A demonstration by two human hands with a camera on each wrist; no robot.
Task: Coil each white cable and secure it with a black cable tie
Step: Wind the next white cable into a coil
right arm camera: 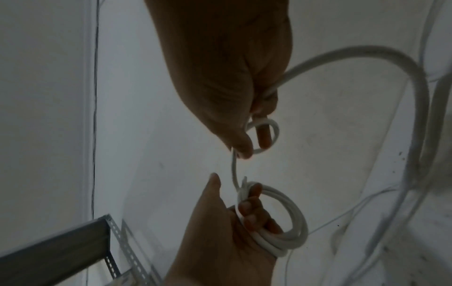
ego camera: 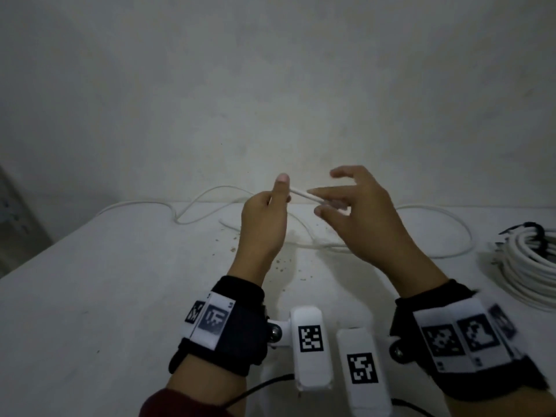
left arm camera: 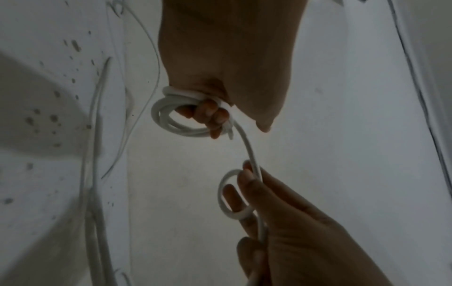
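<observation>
My left hand [ego camera: 275,200] is raised over the table with its thumb up. In the left wrist view its fingers [left arm camera: 210,114] curl round a small coil [left arm camera: 168,118] of white cable made of several loops. A short stretch of the cable [ego camera: 301,194] runs across to my right hand [ego camera: 340,195]. There the thumb and a finger [right arm camera: 242,149] pinch it, and one small loop [right arm camera: 267,135] sits round a finger. Behind the right hand, the rest of the cable [ego camera: 451,227] trails loose over the table.
At the right edge of the white table [ego camera: 105,296] lies a pile of coiled white cables [ego camera: 529,266] bound with black ties [ego camera: 538,233]. Crumbs [ego camera: 282,266] dot the table below the hands. A wall rises behind. A perforated metal bracket [right arm camera: 115,241] shows low left.
</observation>
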